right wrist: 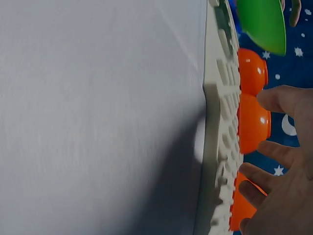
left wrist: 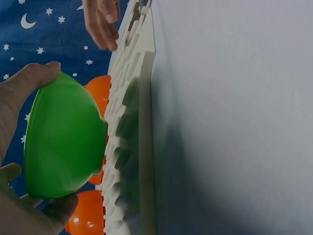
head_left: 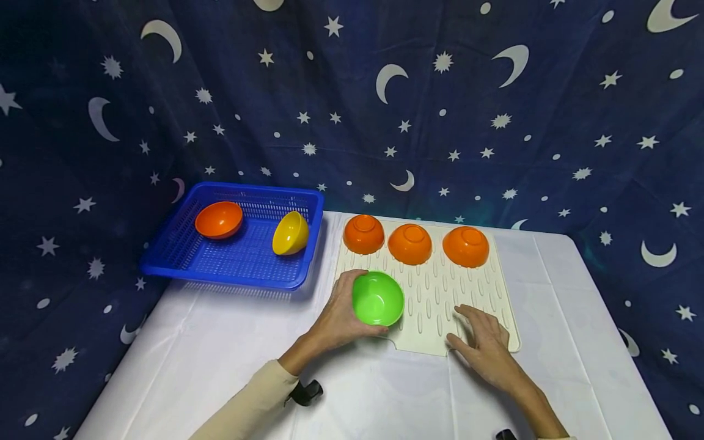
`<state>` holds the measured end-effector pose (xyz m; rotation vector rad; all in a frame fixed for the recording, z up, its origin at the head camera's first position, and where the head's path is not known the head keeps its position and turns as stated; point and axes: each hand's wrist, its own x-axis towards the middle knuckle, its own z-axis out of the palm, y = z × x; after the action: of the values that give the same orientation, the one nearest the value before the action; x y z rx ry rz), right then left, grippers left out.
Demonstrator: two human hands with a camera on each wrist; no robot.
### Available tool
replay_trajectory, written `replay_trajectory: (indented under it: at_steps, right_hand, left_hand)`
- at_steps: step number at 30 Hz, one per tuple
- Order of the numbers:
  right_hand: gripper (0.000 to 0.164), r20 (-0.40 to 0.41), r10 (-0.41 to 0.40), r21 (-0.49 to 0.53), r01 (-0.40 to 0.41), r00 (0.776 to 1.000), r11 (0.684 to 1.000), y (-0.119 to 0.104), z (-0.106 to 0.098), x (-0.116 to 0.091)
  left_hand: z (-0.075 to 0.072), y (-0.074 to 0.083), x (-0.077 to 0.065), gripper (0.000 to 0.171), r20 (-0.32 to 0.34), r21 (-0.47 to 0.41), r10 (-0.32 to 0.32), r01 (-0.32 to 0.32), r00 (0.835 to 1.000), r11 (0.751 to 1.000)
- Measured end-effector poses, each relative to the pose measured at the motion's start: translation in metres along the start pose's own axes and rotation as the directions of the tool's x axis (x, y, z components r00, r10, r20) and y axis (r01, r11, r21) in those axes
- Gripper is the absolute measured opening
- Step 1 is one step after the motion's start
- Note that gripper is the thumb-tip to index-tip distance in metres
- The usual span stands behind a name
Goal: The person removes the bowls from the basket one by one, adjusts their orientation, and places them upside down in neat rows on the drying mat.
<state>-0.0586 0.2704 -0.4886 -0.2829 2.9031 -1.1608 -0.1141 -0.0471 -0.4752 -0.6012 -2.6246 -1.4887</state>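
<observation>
The green bowl [head_left: 377, 299] sits between the thumb and fingers of the left hand [head_left: 343, 315], which pinch it at the side, thumb on the near side and fingertips on the far side. It is held above the near left part of the ribbed white mat [head_left: 420, 342], its open side turned toward the person. To the right, over the mat, the right hand [head_left: 486, 348] has its fingers bent and spread, thumb apart. Three orange bowls [head_left: 409, 244] (all upside down) stand in a row along the mat's far edge. One blue basket [head_left: 220, 279], far left on the table [head_left: 220, 360], holds two bowls: one orange bowl [head_left: 219, 220] at left and one tilted yellow bowl [head_left: 290, 234] at right.
</observation>
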Motion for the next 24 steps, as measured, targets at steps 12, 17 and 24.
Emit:
replay_trajectory:
  at_steps: [12, 17, 24]
  right_hand:
    - [0.055, 0.062, 0.037, 0.252, -0.051, 0.997, 0.966, -0.026, 0.018, 0.006]
    - [0.060, 0.124, 0.018, 0.394, -0.066, 0.992, 0.917, -0.037, 0.027, 0.008]
    - [0.067, 0.169, -0.058, 0.561, -0.047, 0.984, 0.826, -0.039, 0.032, 0.007]
  left_hand:
    - [0.026, 0.012, 0.003, 0.132, 0.052, 0.073, -0.011, 0.008, 0.999, 0.997]
    - [0.031, 0.014, 0.005, 0.129, 0.087, 0.093, 0.023, -0.031, 0.996, 0.995]
    - [0.036, 0.015, 0.009, 0.123, 0.079, 0.093, 0.024, -0.031, 0.997, 0.995]
